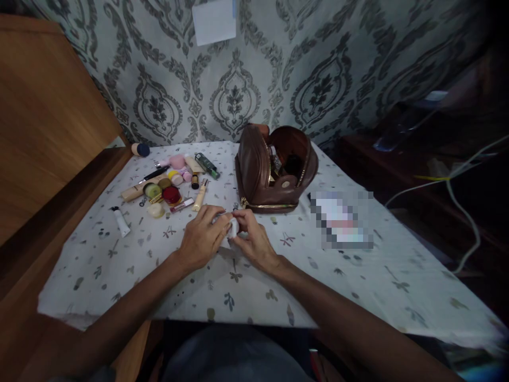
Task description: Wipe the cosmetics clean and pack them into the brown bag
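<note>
Near the middle of the table, my left hand [204, 233] and my right hand [254, 239] meet around a small white item [234, 228], perhaps a piece of tissue. Fingers of both hands are closed on it and cover much of it, so its kind is unclear. Just beyond my left hand lies a cream-coloured tube [200, 196]. A brown leather cosmetic bag [254, 175] stands behind my right hand. Its top gapes, and a few small containers show inside.
Left of the bag lie several cosmetics, among them a red jar [172, 195], a green tube [207, 165] and a pink sponge [177, 161]. A white tube [120, 222] lies apart. At right is a blurred-out phone-like object [340, 220]. A wooden panel [51, 106] borders the left.
</note>
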### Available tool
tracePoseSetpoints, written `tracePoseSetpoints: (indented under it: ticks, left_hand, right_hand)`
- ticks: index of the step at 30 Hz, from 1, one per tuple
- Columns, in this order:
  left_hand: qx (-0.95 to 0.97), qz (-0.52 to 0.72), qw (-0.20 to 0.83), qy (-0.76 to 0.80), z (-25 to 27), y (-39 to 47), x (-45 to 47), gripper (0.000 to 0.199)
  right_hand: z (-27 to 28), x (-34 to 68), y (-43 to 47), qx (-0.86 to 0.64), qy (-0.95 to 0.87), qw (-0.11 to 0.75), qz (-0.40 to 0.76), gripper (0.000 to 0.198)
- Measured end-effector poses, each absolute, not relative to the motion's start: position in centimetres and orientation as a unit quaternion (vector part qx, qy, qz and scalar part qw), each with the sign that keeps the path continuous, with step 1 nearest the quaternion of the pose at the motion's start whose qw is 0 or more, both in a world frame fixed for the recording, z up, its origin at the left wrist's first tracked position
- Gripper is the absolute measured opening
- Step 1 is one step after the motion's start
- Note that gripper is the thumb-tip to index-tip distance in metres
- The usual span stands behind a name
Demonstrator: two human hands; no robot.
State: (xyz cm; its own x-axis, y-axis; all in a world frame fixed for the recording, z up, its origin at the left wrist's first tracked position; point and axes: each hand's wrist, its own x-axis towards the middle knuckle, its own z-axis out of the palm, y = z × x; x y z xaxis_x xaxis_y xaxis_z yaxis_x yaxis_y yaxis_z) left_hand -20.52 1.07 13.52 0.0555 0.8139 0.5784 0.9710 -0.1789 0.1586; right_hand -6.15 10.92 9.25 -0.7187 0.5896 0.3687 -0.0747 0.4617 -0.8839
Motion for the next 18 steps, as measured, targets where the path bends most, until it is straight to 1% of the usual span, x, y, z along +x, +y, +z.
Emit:
tracePoseSetpoints:
  ticks: [3,6,8,11,14,16,18]
  left_hand:
    - [-0.71,-0.269,0.13,-0.637,13.2,1.1,-21.2,0.028]
    - [-0.669,-0.265,0.082,-0.689,12.0,0.8,-22.9,0.03]
    - [-0.642,-0.265,0.046,-0.718,11.2,0.6,-24.0,0.029]
    - [-0.619,-0.266,0.013,-0.739,10.7,0.2,-24.5,0.028]
    - [-0.621,-0.279,0.021,-0.732,11.2,0.0,-23.7,0.03]
    - [-0.643,-0.289,0.036,-0.708,11.7,-0.1,-22.7,0.032]
    - [-0.673,-0.284,0.051,-0.681,11.9,-0.1,-22.0,0.036]
  right_hand:
    - [9.4,-6.2,11.0,-0.172,-0.781,0.339,0.495,0.042]
    - [9.9,-6.4,11.2,-0.197,-0.759,0.356,0.508,0.034]
    - [10.1,-6.5,11.4,-0.196,-0.727,0.358,0.552,0.029]
    - [10.1,-6.8,11.6,-0.174,-0.674,0.331,0.638,0.032]
    - [10.0,-6.9,11.7,-0.14,-0.649,0.302,0.684,0.04]
    - [9.9,-6.9,11.7,-0.128,-0.655,0.295,0.684,0.04]
    - [10.0,-6.8,11.7,-0.137,-0.673,0.304,0.66,0.036]
